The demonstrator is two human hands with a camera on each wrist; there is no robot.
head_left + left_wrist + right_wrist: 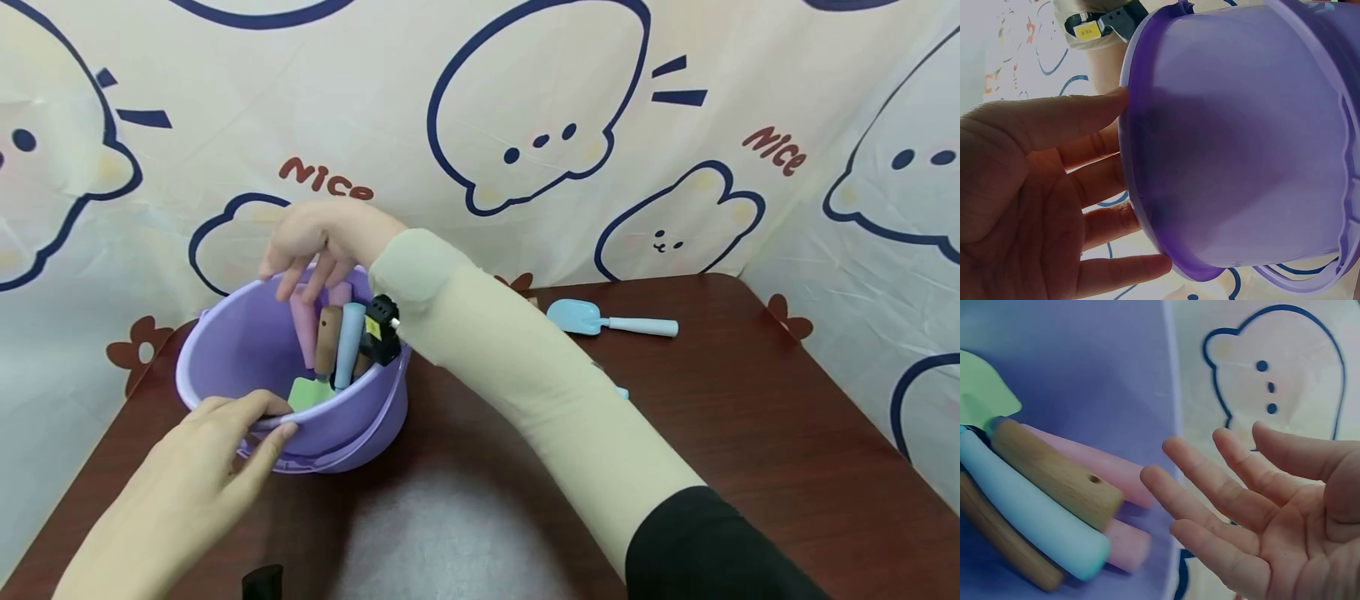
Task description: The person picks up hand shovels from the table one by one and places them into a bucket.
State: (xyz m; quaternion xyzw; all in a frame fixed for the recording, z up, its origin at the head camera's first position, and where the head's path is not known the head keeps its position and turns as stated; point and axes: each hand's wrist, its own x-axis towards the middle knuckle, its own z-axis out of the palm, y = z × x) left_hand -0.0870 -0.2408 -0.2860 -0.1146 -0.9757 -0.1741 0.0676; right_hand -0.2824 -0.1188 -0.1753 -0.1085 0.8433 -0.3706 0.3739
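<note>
A purple bucket (382, 429) stands on the left part of the table. My left hand (198, 467) pinches its near rim, the thumb outside and the fingers over the inner side; the left wrist view has the thumb at the rim (1125, 134). Inside lean several tools: a light green blade (309, 393), a wooden handle (1060, 469), a light blue handle (1035, 503), a second wooden handle (1007, 534) and pink handles (303, 329). Above the bucket's far rim hangs my right hand (315, 242), its fingers spread loosely with nothing in them, close to the handle ends.
A small blue shovel (577, 317) with a pale handle lies at the table's back right. Part of another light blue thing (622, 392) peeks out past my right forearm. A patterned cloth (390, 100) hangs behind the table (750, 433). A black object (262, 582) shows at the bottom edge.
</note>
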